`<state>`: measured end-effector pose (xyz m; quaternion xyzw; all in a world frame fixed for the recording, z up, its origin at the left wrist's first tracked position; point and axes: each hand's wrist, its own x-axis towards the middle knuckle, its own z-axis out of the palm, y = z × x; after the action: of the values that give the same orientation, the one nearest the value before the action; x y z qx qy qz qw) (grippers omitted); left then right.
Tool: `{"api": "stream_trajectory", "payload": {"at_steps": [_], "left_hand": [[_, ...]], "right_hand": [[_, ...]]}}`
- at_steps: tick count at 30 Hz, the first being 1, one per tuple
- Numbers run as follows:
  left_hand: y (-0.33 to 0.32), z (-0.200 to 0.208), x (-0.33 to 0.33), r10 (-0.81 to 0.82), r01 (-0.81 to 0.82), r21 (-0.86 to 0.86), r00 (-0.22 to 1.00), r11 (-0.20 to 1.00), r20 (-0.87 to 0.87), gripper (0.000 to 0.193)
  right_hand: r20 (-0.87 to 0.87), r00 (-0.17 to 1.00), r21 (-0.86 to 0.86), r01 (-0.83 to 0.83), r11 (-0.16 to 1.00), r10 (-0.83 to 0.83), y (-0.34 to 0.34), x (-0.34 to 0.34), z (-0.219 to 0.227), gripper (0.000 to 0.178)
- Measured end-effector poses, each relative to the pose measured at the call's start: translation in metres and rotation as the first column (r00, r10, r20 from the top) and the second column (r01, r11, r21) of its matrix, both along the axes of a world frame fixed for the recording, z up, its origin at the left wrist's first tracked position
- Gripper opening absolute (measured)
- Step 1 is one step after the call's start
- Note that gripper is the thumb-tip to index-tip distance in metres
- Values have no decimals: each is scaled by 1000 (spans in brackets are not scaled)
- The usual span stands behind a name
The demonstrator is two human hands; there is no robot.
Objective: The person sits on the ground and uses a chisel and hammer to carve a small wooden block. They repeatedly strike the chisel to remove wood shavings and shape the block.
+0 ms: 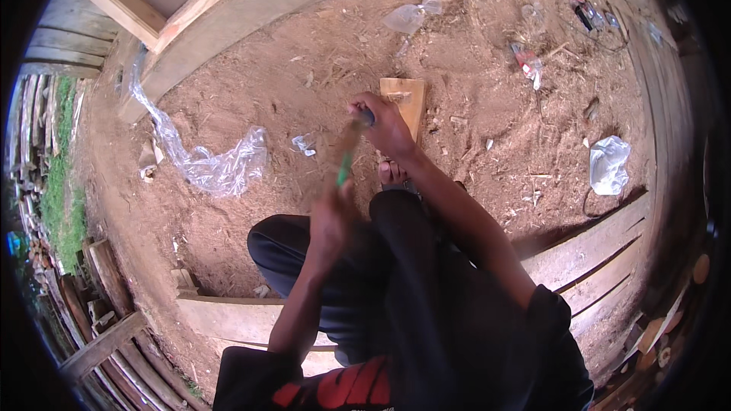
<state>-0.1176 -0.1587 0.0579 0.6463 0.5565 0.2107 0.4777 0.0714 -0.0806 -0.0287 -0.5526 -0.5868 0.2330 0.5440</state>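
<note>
My left hand, a little blurred, is closed in front of my bent knee, round the lower end of a long thin tool. Just above the fist the tool shows a bright green part; beyond it a brownish length slants up toward my other hand. My right hand is curled at the upper end, gripping a dark blue piece. Motion smear hides whether the blue piece and the green part belong to one tool. A flat wooden board lies on the ground beside and partly under my right hand.
My bare toes rest just below the board. Clear plastic sheeting lies at left, a white plastic bag at right. Small tools and a cord are at the far right. Planks run beneath me; timber beams border the far side.
</note>
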Motion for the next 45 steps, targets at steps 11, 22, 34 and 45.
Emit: {"api": "stream_trajectory", "payload": {"at_steps": [11,22,34,45], "left_hand": [[2,-7,-22,-70,-32,341,957,940,282,37],[12,-33,-19,-79,41,475,995,879,61,33],[13,8,-36,23,-125,261,932,957,362,28],[22,-18,-23,-173,164,324,985,932,0,31]], "right_hand": [[-162,987,44,-10,999,17,-3,-3,-4,13],[-291,957,20,0,1000,6,2,0,-16,12],[-61,998,-83,20,996,-25,-5,5,-3,11],[-101,995,-62,9,998,-15,-2,5,-8,13]]}}
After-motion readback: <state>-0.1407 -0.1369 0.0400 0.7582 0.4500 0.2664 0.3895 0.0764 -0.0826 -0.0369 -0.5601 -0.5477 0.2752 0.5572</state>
